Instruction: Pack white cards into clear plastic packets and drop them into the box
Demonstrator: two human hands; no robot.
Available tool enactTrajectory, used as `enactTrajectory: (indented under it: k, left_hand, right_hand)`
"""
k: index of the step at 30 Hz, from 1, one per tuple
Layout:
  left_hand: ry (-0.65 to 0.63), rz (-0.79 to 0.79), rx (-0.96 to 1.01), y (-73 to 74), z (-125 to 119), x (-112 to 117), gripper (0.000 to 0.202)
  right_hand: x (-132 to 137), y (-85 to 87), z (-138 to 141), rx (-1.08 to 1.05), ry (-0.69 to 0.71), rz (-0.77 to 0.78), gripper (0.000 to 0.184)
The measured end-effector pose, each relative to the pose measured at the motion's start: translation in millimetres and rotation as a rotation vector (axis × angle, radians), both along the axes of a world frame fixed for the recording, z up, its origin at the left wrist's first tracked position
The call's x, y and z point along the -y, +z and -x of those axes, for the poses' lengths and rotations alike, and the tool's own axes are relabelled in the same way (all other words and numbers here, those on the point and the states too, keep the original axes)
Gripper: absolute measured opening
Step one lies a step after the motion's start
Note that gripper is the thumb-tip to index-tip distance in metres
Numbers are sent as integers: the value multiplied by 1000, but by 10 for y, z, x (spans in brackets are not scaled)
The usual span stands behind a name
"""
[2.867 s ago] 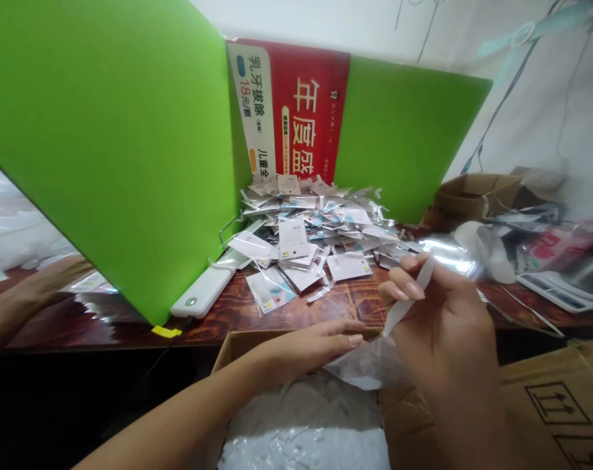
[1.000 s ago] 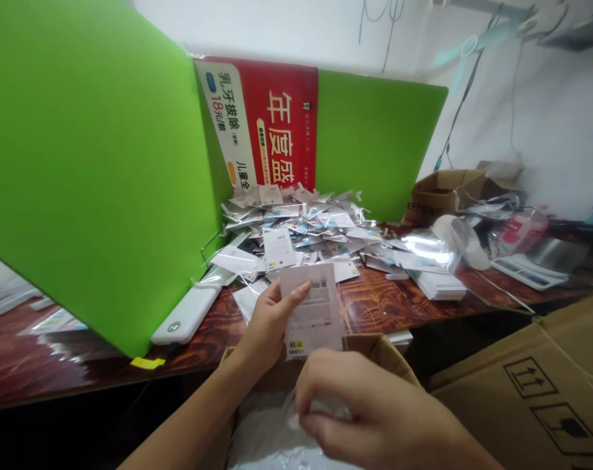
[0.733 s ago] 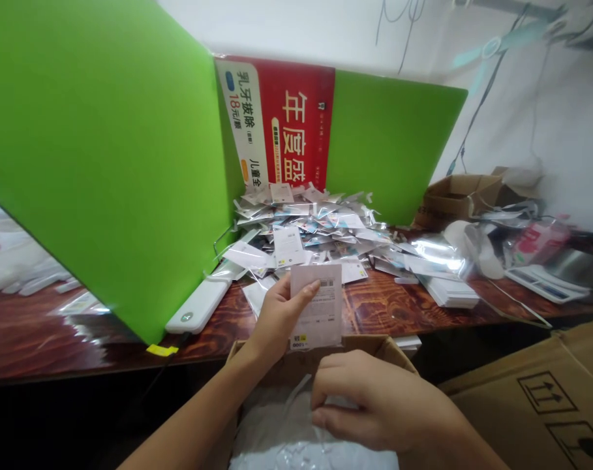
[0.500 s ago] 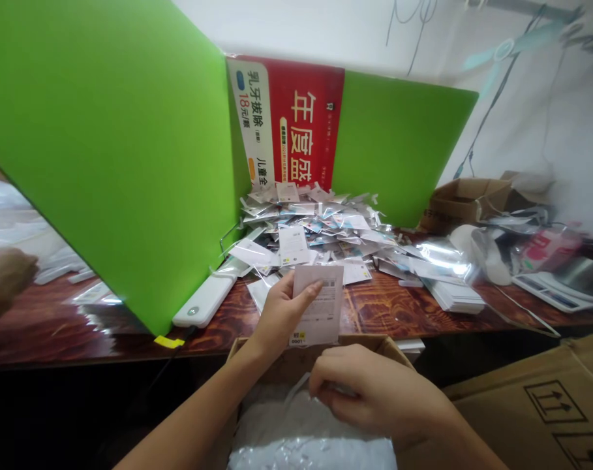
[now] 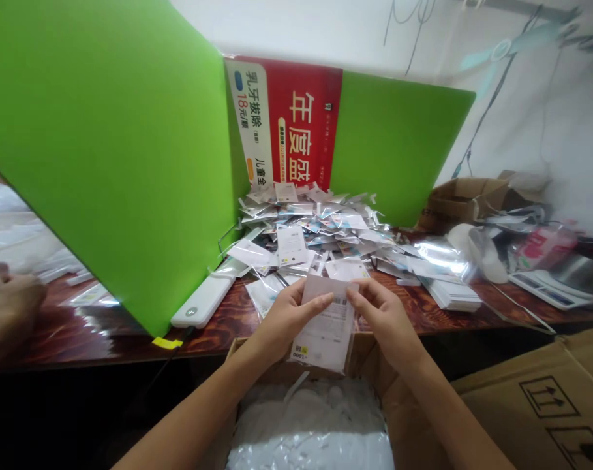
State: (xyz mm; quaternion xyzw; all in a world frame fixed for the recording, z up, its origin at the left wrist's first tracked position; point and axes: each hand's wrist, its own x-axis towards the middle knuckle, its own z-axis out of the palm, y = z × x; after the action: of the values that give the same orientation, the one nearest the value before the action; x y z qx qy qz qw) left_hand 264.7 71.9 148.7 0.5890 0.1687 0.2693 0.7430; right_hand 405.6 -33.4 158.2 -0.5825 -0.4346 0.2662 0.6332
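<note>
Both my hands hold one white printed card (image 5: 325,326) in a clear sleeve, above an open cardboard box (image 5: 237,349) filled with white plastic bits. My left hand (image 5: 281,320) pinches the card's left edge, thumb across its face. My right hand (image 5: 387,316) pinches its top right corner. Behind the card, a heap of bagged cards (image 5: 316,225) lies on the dark wooden table (image 5: 389,307).
Green partition boards (image 5: 105,143) and a red poster (image 5: 296,124) wall in the heap. A white flat device (image 5: 203,301) lies by the left board. Clear bags, a white card stack (image 5: 455,295) and a scale (image 5: 550,287) sit right. Another person's hand (image 5: 7,313) rests far left. A closed carton (image 5: 545,398) stands lower right.
My right hand has risen out of the box and now grips the card's top right corner. The card has tilted and dropped a little toward the box.
</note>
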Motion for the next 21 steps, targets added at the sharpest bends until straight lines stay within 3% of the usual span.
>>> enactTrajectory:
  k: [4,15,21]
  left_hand:
    - [-40,48,17,30,-1,-30,35]
    - [-4,-13,74,90,89,-74,39]
    - [33,55,111,128,151,-45,23]
  right_hand:
    - [45,-21,-33,-86,25,-18,30]
    - [71,-75,-84,-162,96,-20,27]
    - [29,-18,-73,-296,89,-93,17]
